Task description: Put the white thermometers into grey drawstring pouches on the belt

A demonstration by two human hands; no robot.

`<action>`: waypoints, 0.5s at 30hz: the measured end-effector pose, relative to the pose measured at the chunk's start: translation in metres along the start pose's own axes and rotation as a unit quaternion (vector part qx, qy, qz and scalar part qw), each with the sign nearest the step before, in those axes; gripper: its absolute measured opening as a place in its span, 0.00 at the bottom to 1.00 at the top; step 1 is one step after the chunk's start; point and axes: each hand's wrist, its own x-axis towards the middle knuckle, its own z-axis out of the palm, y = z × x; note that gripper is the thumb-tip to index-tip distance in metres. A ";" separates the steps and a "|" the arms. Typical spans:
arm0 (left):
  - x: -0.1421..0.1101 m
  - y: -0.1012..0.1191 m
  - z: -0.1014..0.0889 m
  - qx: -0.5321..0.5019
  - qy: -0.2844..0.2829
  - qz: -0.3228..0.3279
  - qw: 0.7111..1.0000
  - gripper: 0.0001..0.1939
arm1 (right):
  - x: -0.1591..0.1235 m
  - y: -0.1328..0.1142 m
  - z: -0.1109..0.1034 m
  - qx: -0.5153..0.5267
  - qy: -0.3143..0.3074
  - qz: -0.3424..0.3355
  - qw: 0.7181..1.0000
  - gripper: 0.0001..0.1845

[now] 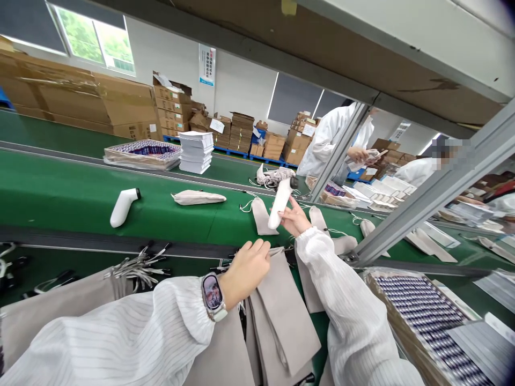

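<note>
My right hand is closed around a white angled handheld device with a black end, raised above the green conveyor belt. My left hand, a watch on its wrist, is curled at the top edge of a grey drawstring pouch; its fingertips are partly hidden. More flat grey pouches lie stacked beneath it. Another white device rests on the belt at left. A filled pouch lies right of it, and a further pouch sits just behind the held device.
A metal post slants up at right beside a tray of batteries. Across the belt stand another battery tray and a stack of white booklets. A co-worker in white stands beyond. A shelf hangs overhead.
</note>
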 end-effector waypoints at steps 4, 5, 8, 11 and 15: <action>-0.001 0.005 -0.006 -0.018 0.031 0.115 0.993 0.07 | -0.011 -0.004 0.037 0.000 -0.015 -0.064 0.998 0.37; -0.001 0.006 -0.006 -0.026 0.038 0.139 0.989 0.07 | -0.014 -0.002 0.046 -0.008 -0.014 -0.088 0.996 0.35; -0.004 0.010 -0.002 -0.047 0.048 0.147 0.987 0.05 | -0.024 0.005 0.068 -0.011 -0.034 -0.139 0.990 0.29; -0.005 0.013 0.007 -0.057 0.041 0.110 0.991 0.04 | -0.032 0.011 0.083 0.023 -0.060 -0.145 0.987 0.23; -0.005 0.020 0.018 -0.073 0.016 0.092 0.993 0.05 | -0.038 0.019 0.098 0.065 -0.049 -0.132 0.988 0.23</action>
